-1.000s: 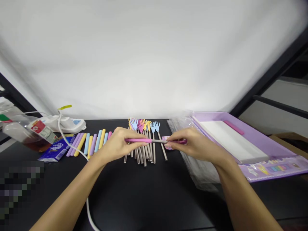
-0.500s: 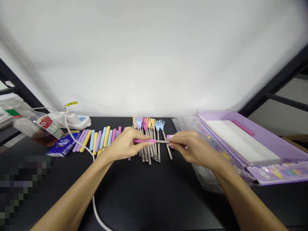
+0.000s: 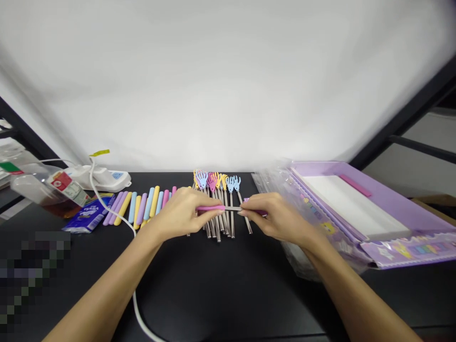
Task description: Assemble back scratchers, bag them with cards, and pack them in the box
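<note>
My left hand (image 3: 181, 213) is closed round a pink handle sleeve (image 3: 211, 208) and holds it level over the black table (image 3: 221, 289). My right hand (image 3: 274, 216) pinches the pink head end of a thin metal rod (image 3: 234, 208) whose other end goes into that sleeve. Under both hands lies a row of several metal rods (image 3: 221, 223) with small hand-shaped heads (image 3: 215, 181) in blue, pink and yellow. A row of several loose pastel sleeves (image 3: 142, 207) lies to the left of my left hand.
A purple box (image 3: 388, 209) with a white inside sits at the right on crinkled clear plastic bags (image 3: 302, 256). At the left are a bottle (image 3: 42, 192), a blue packet (image 3: 87, 214), a white power strip (image 3: 101, 177) and a white cable (image 3: 137, 304).
My hands have come closer together, and less bare rod shows between the sleeve and my right fingers. The view has shifted slightly.
</note>
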A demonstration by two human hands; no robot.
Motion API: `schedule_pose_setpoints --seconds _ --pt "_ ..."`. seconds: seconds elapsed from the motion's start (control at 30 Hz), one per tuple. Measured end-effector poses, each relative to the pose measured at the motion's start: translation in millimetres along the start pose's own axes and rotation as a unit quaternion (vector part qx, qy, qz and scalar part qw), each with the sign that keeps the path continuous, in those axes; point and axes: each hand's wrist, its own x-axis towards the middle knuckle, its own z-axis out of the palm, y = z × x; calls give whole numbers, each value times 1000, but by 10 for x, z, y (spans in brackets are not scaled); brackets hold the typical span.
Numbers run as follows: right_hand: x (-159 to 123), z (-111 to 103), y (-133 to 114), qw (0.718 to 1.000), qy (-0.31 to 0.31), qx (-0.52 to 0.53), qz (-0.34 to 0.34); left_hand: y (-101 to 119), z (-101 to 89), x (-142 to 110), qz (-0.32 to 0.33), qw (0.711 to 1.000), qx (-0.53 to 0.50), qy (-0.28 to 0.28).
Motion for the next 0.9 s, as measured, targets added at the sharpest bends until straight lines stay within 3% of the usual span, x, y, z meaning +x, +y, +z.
schedule_pose_setpoints --seconds 0.13,0.2,0.27,0.37,0.43,0.5,0.57,0.7,0.77,0.9 --pt "28 -27 20 992 120 -17 18 -32 -107 -14 38 983 173 41" --pt "34 -53 30 973 215 11 78 -31 -134 -15 14 972 225 66" --pt "42 -67 30 935 277 124 186 6 -128 -9 -24 965 246 91" --pt "74 -48 -16 839 268 383 278 121 -52 16 -55 959 255 108" --pt "110 -11 -85 781 251 507 264 210 31 40 -51 956 266 109" --pt "145 38 -178 746 246 570 242 286 117 65 -35 953 276 117" --pt "171 93 -272 738 243 585 233 338 186 84 -15 952 275 131" --pt "200 170 -344 754 236 574 213 340 212 88 20 950 273 148" --pt "204 153 -275 738 281 577 207 276 155 71 21 945 291 145" --pt "195 31 -28 662 436 573 210 113 -4 23 0 947 294 129"
